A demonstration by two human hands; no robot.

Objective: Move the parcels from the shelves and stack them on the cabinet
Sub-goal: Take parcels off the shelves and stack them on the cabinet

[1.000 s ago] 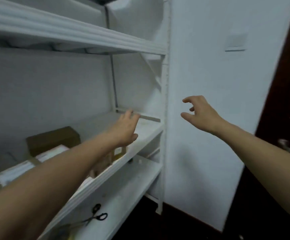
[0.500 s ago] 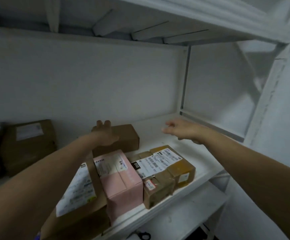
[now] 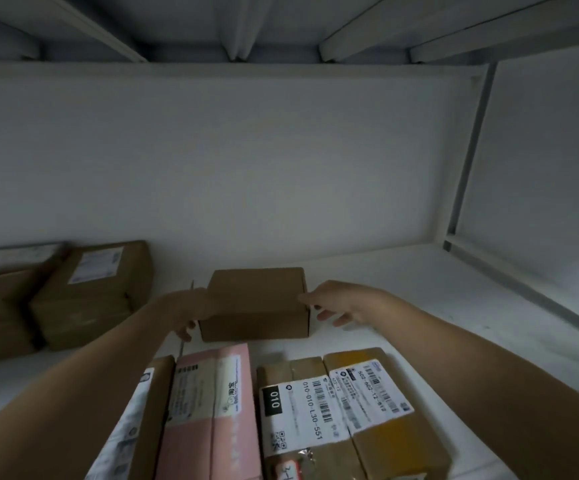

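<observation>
**Two hands close on the plain box at the back of the shelf**

The white shelf [image 3: 419,306] carries every parcel in sight. At nine o'clock from its middle, two brown boxes [image 3: 90,292] sit side by side against the back wall. Along the front edge at six o'clock lie a pink parcel [image 3: 212,427] and, just beside it at its three o'clock, two labelled parcels [image 3: 333,403] pressed together.

The plain box [image 3: 257,306] stands alone behind that row, flat on the shelf and apart from the rest. It looks like stiff corrugated card with a closed lid and square corners, so it should keep its shape under a firm squeeze. It is probably light, though the contents are unknown. The bare card offers good friction. The best hold is likely on the two short side faces, low down, so that the lid flap is not pulled open.

The right hand [image 3: 347,303] is at the box's three o'clock, its grip apart with fingers spread and the thumb touching the upper right edge. The left hand [image 3: 191,306] is at nine o'clock against the left face. It is dark and blurred, so I cannot tell whether its grip is closed.
</observation>
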